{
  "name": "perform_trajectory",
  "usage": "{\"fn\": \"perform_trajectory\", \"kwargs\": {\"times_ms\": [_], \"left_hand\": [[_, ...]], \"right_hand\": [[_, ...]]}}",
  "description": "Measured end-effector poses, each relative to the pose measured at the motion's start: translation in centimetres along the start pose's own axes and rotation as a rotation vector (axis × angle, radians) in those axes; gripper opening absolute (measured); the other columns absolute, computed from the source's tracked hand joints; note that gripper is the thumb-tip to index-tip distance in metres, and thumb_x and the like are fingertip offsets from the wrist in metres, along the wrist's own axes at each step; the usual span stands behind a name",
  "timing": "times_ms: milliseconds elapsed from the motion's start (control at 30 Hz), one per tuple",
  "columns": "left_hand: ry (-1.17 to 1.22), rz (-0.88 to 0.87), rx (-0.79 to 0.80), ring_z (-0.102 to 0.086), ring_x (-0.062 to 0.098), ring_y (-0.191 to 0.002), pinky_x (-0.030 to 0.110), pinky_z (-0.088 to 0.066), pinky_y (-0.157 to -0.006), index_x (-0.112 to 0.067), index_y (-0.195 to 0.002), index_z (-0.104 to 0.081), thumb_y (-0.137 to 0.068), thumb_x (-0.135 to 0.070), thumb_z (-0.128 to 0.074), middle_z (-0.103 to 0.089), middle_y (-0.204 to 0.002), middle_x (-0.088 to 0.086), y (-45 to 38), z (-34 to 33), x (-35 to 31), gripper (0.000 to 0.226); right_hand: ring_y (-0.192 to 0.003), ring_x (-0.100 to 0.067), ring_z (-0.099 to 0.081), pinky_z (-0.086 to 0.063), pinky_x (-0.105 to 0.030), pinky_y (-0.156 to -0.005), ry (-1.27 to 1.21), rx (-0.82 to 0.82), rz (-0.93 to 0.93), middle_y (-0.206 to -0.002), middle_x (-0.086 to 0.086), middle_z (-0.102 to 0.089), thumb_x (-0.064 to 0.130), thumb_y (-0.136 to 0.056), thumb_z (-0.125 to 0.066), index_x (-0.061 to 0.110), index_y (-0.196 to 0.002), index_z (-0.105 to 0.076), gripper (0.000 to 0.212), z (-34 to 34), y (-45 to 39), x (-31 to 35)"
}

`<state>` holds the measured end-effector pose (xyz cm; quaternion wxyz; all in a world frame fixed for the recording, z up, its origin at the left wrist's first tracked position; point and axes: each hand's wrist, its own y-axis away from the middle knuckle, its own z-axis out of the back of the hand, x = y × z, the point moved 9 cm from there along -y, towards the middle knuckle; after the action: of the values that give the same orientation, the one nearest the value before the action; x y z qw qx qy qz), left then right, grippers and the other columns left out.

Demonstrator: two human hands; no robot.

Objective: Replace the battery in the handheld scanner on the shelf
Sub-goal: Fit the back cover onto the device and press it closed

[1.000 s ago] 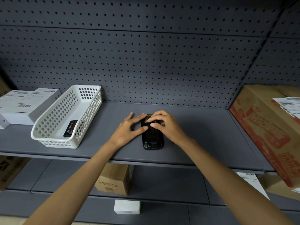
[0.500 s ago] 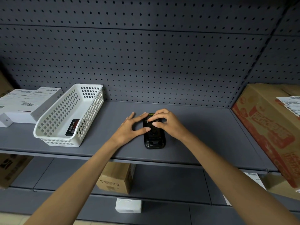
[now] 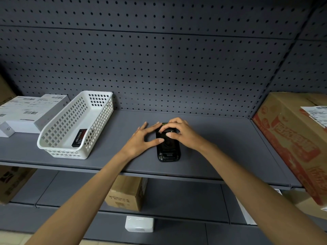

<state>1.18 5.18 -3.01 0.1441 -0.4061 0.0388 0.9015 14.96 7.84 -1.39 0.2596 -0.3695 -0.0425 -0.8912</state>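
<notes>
The black handheld scanner (image 3: 168,149) lies flat on the grey shelf (image 3: 221,147), near its middle. My left hand (image 3: 141,140) rests against the scanner's left side, thumb and fingers spread along its edge. My right hand (image 3: 180,132) covers the scanner's far end, with fingertips pressing on its top part. What lies under those fingers is hidden. A black battery (image 3: 79,138) with a red end lies in the white plastic basket (image 3: 53,147) to the left.
White labelled boxes (image 3: 26,114) stand left of the basket. A big red-printed cardboard box (image 3: 293,142) fills the shelf's right end. The pegboard wall (image 3: 159,68) backs the shelf. On the lower shelf are cardboard boxes (image 3: 125,193) and a small white box (image 3: 139,224).
Both hands keep hold of the scanner in the same place; only the fingers have shifted slightly. The view has tilted a little.
</notes>
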Motion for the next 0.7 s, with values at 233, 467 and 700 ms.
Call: {"fn": "perform_trajectory", "kwargs": {"times_ms": [233,467,700], "left_hand": [[-0.003,-0.004,0.000,-0.004,0.016,-0.152,0.037,-0.001,-0.119,-0.037,-0.149,-0.032,-0.089,-0.044,-0.062,-0.029,-0.157,-0.018,-0.05,-0.01,0.13,0.067],[-0.001,-0.006,0.002,-0.005,0.017,-0.152,0.040,-0.002,-0.121,-0.038,-0.149,-0.033,-0.089,-0.045,-0.062,-0.029,-0.157,-0.018,-0.11,-0.05,0.32,0.067],[0.010,0.006,-0.004,-0.005,0.016,-0.152,0.037,-0.003,-0.120,-0.036,-0.149,-0.034,-0.090,-0.043,-0.063,-0.030,-0.157,-0.016,0.03,0.04,0.13,0.067]], "right_hand": [[-0.123,-0.022,-0.033,-0.033,-0.048,-0.110,0.031,0.073,0.000,-0.120,0.002,-0.042,0.024,-0.096,-0.057,0.033,-0.118,-0.065,0.026,-0.12,-0.40,-0.01],[-0.122,-0.021,-0.033,-0.033,-0.049,-0.110,0.038,0.081,0.005,-0.116,0.003,-0.041,0.025,-0.096,-0.057,0.035,-0.119,-0.065,0.026,-0.23,-0.52,-0.29],[-0.123,-0.020,-0.035,-0.034,-0.038,-0.106,0.019,0.077,0.003,-0.119,0.004,-0.044,0.022,-0.096,-0.057,0.033,-0.121,-0.064,0.028,-0.28,-0.22,-0.23]]}}
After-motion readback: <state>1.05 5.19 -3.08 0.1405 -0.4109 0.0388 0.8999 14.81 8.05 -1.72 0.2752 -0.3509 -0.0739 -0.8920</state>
